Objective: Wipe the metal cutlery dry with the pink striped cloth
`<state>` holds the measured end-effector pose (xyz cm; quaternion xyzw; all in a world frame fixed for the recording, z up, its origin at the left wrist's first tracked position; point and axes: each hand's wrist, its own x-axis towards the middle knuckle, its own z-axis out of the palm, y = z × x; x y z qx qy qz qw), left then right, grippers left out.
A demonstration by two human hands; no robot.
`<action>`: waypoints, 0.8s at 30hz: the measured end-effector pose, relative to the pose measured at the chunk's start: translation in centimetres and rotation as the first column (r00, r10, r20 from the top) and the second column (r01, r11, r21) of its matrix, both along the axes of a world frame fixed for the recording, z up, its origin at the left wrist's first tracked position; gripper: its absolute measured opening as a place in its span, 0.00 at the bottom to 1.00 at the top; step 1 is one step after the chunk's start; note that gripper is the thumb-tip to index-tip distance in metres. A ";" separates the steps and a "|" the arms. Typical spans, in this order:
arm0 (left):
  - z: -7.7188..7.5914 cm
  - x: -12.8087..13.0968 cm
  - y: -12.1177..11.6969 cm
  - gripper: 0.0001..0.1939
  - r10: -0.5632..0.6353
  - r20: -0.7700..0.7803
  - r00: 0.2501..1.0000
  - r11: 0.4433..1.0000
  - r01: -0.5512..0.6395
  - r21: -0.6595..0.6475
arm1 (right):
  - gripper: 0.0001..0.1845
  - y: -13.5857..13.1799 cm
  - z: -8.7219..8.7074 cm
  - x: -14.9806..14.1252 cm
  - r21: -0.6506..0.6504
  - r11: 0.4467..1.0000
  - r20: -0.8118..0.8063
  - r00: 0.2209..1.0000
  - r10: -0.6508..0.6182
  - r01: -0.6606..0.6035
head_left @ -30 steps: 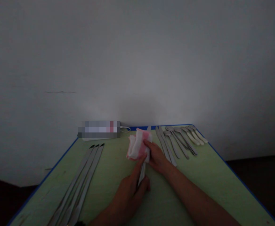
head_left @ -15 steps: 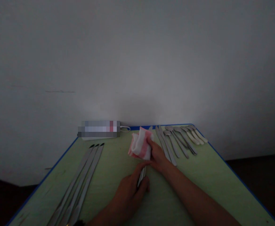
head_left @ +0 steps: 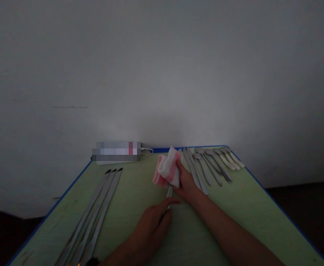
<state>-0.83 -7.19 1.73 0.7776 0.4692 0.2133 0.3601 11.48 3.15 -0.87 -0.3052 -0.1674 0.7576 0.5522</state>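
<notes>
My left hand (head_left: 152,223) is closed around one end of a slim, shiny metal piece of cutlery (head_left: 169,191), its index finger reaching across the top. The far part of that piece runs up under a folded pink-and-white striped cloth (head_left: 169,168), so its kind is hidden. My right hand (head_left: 186,183) grips the cloth from the right, thumb pressed on it. Just beyond that hand lie two table knives (head_left: 196,171), side by side. To the left of my left hand, three long flat silver pieces with dark tips (head_left: 99,208) lie almost parallel.
Several metal spoons (head_left: 208,170) and several utensils with pale handles (head_left: 230,160) lie at the table's back right. A blurred-out white box-like object (head_left: 117,152) with a white cable (head_left: 148,150) stands at the back left. The green table (head_left: 128,199) has a blue edge and meets a wall.
The cloth and my right hand have shifted slightly up and right. My left hand has moved a little down and left, baring more of the metal piece between the hands.
</notes>
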 end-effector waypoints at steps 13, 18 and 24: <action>1.2 -1.2 -2.0 0.11 -0.403 -0.161 0.901 0.910 0.413 0.029 | 0.14 0.3 -0.2 0.6 0.051 0.995 -0.033 0.995 -0.089 0.091; 0.6 -0.1 -1.8 0.11 -0.178 -0.038 0.983 0.981 0.175 -0.079 | 0.17 -0.2 -0.6 0.4 0.171 0.985 0.116 0.992 -0.046 0.026; 0.9 0.7 -1.0 0.12 -0.113 -0.025 0.993 0.992 0.111 -0.068 | 0.15 -1.0 0.2 0.1 0.165 0.986 0.201 0.980 -0.002 -0.032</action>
